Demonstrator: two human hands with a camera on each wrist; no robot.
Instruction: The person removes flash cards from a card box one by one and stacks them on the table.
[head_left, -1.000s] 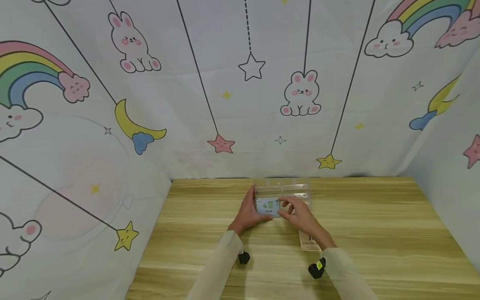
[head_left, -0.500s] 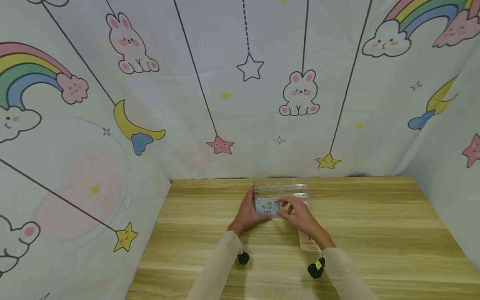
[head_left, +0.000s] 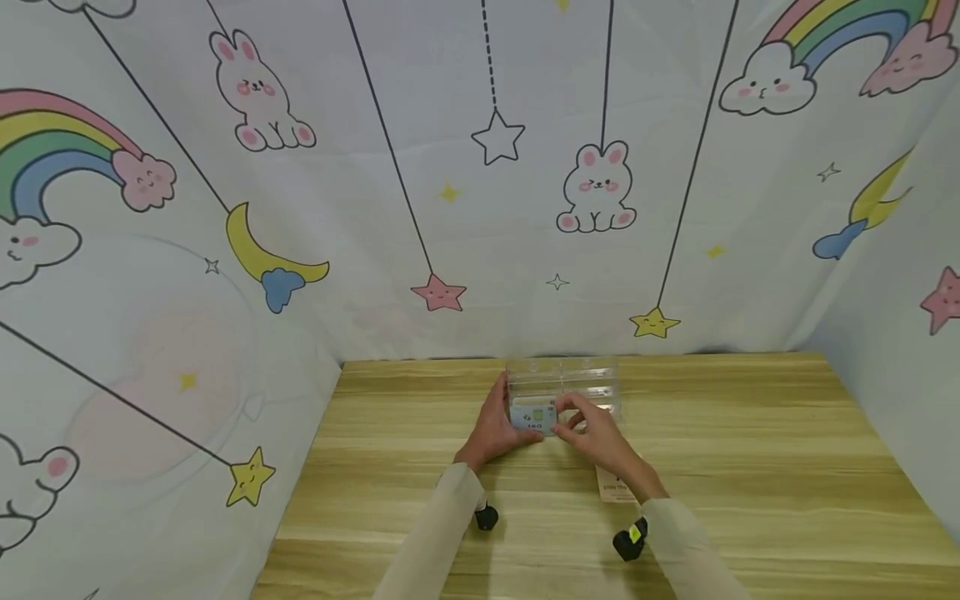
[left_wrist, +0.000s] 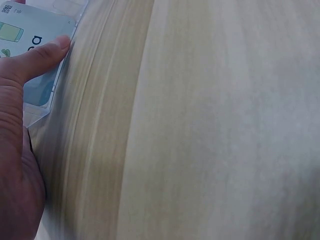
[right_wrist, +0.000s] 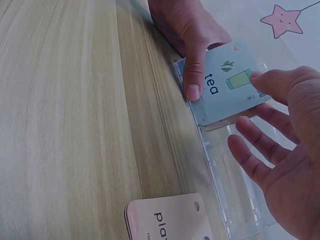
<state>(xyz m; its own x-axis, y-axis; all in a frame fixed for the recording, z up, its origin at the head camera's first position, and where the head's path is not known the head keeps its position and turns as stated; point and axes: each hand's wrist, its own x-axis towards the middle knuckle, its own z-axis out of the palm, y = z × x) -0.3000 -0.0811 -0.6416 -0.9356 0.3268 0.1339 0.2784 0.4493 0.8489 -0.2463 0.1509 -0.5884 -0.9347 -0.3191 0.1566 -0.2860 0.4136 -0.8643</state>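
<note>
A light blue card printed "tea" lies at the near end of a clear plastic box on the wooden table. My left hand holds the card, thumb pressed on its face and fingers behind it. My right hand hovers over the box with fingers spread and palm showing; its thumb tip touches the card's right edge. In the head view both hands meet at the box in the middle of the table.
A pale pink card printed "play" lies flat on the table just in front of the box, under my right wrist. Printed fabric walls enclose the table at the back and both sides.
The tea card has tipped a little lower at the box, and my right hand's fingers have closed in slightly on it. The left hand has stayed in place.
</note>
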